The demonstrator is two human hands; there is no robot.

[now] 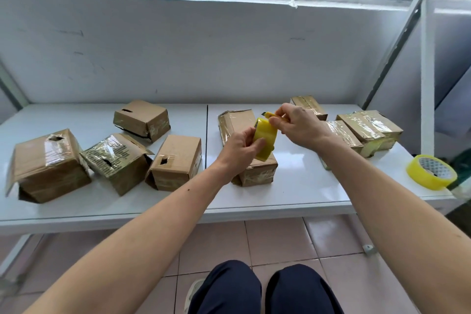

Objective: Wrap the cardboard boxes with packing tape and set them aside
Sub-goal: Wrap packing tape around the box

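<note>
The white tabletop (293, 186) carries two groups of cardboard boxes. On the left side stand four boxes (48, 166) that look only partly taped, some with open flaps and torn holes; at the far right lie several taped boxes (369, 130), shiny with tape, which seem to be the ones already set aside. Between these groups, near the middle, one long box (257, 172) lies with tape already on it, directly under the hands, and it appears to be the box in work. The step in hand seems to be the cutting or freeing of the tape end. The left hand (239, 149) holds a yellow tape roll (265, 139) just above this box, with fingers curled around the roll. The right hand (295, 125) is clamped on a small yellow cutter (271, 115), whose tip comes to the upper edge of the roll. Whether the blade touches the tape cannot be told. The next move probably calls for a clean cut and then pressing the loose end flat on the box before moving it to the right group. A spare tape roll (432, 172) rests near the right edge of the tabletop, well apart from both hands.
</note>
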